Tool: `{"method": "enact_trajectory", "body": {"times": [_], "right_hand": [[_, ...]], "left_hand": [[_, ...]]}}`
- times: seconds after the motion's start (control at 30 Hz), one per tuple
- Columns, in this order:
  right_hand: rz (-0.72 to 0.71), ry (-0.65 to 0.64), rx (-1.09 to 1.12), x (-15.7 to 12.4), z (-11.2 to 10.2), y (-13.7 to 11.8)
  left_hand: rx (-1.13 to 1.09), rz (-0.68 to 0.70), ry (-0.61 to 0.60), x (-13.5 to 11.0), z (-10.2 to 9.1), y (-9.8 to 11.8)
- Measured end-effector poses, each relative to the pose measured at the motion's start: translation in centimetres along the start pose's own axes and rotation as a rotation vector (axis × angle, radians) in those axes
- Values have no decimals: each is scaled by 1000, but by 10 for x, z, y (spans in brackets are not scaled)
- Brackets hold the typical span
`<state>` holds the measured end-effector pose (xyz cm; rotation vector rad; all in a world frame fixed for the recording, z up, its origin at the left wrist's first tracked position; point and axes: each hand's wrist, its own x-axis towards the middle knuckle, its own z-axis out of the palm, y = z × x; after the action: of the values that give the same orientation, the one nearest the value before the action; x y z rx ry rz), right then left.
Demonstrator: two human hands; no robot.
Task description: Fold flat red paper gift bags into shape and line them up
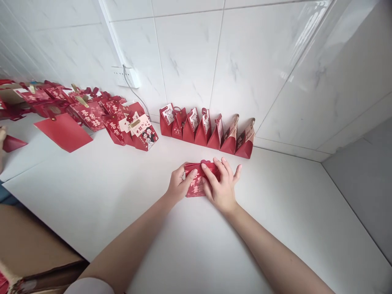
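Note:
Near the middle of the white table, a red gift box (pixel 193 188) with pale printed characters is held between both hands. My left hand (pixel 180 182) grips its left side, the thumb across the printed front. My right hand (pixel 223 185) covers the right part, its index finger and thumb pressed on the front and the other fingers reaching over the top edge. A dark red loop or ribbon shows at the top. The box's right side is mostly hidden by my right hand.
Beyond the hands, a row of red gift boxes (pixel 200 131) stands along the tiled wall. More red boxes (pixel 88 114) are piled at left, near a wall socket (pixel 126 76) with a cable. Another person's hand (pixel 2 143) shows at far left. A cardboard box (pixel 27 241) stands lower left.

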<state>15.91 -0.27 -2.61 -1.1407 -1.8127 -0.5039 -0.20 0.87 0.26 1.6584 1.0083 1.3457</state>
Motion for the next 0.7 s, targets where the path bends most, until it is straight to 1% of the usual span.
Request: {"method": "enact_trajectory", "body": {"times": [0.07,0.13,0.57,0.7], "right_hand": [[0,1,-5,1,0,0],[-3,1,-10,2,-1,1],[-51,-4,-11,3,0,9],[-59,-1,-23,3,1,12]], "left_hand": [[-45,-53,35,-3,2,-2],[-55,-70,37,-4,1,-4],[-50,-82,39,-3,0,-5],[-63,-88,58,-2,0,-6]]}}
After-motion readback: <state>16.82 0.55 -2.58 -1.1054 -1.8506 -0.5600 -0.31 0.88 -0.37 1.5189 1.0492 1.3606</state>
